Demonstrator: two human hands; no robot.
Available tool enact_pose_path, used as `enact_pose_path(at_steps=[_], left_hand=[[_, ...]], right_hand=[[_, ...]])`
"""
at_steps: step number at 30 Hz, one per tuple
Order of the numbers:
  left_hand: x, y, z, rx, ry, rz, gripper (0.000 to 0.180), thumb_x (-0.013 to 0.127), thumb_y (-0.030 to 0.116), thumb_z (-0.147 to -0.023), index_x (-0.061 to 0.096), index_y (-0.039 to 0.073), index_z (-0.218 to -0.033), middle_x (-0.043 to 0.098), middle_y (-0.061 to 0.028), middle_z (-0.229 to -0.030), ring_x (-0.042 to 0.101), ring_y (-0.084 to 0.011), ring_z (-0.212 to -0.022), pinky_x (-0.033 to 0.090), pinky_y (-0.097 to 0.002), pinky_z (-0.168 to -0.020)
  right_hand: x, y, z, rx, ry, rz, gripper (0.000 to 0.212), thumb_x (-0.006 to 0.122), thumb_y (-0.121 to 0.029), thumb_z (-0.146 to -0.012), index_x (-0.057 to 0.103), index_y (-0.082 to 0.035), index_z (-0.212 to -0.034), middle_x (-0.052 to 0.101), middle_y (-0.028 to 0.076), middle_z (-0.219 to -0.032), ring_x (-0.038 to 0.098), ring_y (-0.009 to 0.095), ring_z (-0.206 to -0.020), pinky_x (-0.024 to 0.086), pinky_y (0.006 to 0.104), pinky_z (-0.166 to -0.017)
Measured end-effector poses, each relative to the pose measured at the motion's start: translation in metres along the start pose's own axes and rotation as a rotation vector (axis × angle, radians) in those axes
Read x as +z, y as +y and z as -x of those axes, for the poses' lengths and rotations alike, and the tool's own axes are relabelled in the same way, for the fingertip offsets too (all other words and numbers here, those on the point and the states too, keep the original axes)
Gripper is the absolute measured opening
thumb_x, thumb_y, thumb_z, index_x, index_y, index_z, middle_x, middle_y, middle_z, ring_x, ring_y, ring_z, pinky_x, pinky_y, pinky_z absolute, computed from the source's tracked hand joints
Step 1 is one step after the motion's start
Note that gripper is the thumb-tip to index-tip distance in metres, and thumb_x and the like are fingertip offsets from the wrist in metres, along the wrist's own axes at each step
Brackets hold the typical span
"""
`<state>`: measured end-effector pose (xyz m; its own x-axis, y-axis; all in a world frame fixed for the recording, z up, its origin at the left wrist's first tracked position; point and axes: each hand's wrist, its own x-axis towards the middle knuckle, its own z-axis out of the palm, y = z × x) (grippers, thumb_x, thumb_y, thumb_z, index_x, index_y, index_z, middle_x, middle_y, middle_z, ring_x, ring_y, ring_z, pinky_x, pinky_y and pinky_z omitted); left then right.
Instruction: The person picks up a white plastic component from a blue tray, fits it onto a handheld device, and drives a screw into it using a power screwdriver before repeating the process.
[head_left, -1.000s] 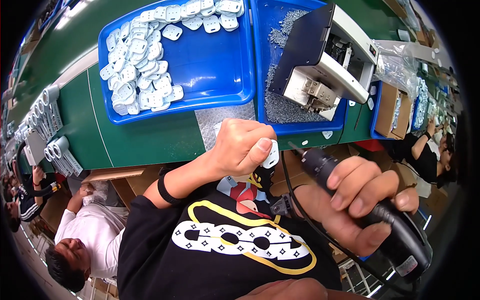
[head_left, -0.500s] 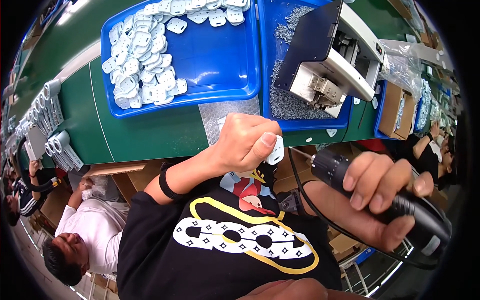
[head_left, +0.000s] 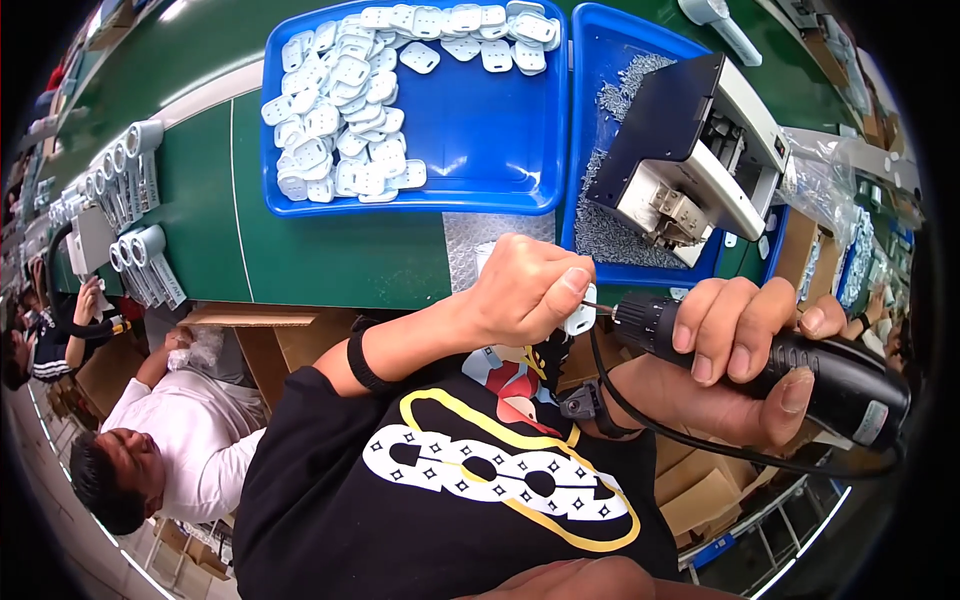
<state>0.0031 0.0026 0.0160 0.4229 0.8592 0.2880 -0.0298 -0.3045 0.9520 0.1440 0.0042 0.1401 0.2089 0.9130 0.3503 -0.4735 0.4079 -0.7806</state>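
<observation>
My left hand (head_left: 525, 292) is closed in a fist above the table's near edge, pinching a small white plastic plate (head_left: 580, 318) between thumb and fingers. Most of that plate is hidden by the hand. In my right hand (head_left: 745, 335) is a black corded electric screwdriver (head_left: 850, 388), held level with its bit pointing left. The bit's tip reaches the plate beside my left thumb; whether a screw sits between them I cannot make out.
Beyond my hands, a blue tray (head_left: 490, 135) holds many white plates (head_left: 345, 110). Right of it, another blue tray (head_left: 588, 70) contains loose screws (head_left: 622, 232) and a black-and-white machine (head_left: 655, 140). White handled parts (head_left: 150, 265) line the left. A person in white (head_left: 190, 440) sits at left.
The screwdriver's bit has closed the gap to the plate in my left hand. The whole view has shifted, with trays and table appearing farther right.
</observation>
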Motion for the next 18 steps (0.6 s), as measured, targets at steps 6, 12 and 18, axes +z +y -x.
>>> enact_pose_path(at_steps=[6, 12, 18], left_hand=[[0.0, -0.005, 0.002, -0.001, -0.005, 0.02, 0.042, 0.039, 0.028, -0.101, 0.055, 0.006, -0.069, 0.051, -0.0103, -0.055, 0.055, -0.0328, -0.05, 0.04, -0.0427, -0.046], [-0.005, -0.005, 0.001, -0.003, -0.022, 0.027, 0.046, 0.036, 0.031, -0.103, 0.058, 0.004, -0.072, 0.053, -0.0117, -0.058, 0.057, -0.032, -0.051, 0.042, -0.0409, -0.048], [-0.008, -0.005, 0.001, -0.011, -0.105, 0.011, 0.055, 0.028, 0.034, -0.106, 0.062, 0.001, -0.077, 0.058, -0.0135, -0.063, 0.061, -0.0301, -0.054, 0.046, -0.0369, -0.051]], right_hand=[[0.012, -0.012, 0.017, -0.148, 0.004, 0.049, 0.053, 0.065, -0.034, -0.096, 0.034, -0.008, -0.13, 0.052, 0.008, -0.076, 0.051, 0.018, -0.052, 0.05, 0.0367, -0.054], [0.019, -0.009, 0.021, -0.291, 0.013, 0.192, 0.06, 0.068, -0.041, -0.092, 0.036, -0.009, -0.131, 0.053, 0.006, -0.075, 0.054, 0.018, -0.053, 0.05, 0.0335, -0.053], [0.014, -0.013, 0.021, -0.336, -0.025, 0.119, 0.071, 0.068, -0.057, -0.089, 0.042, -0.006, -0.132, 0.052, 0.002, -0.075, 0.052, 0.013, -0.053, 0.045, 0.0281, -0.057]])
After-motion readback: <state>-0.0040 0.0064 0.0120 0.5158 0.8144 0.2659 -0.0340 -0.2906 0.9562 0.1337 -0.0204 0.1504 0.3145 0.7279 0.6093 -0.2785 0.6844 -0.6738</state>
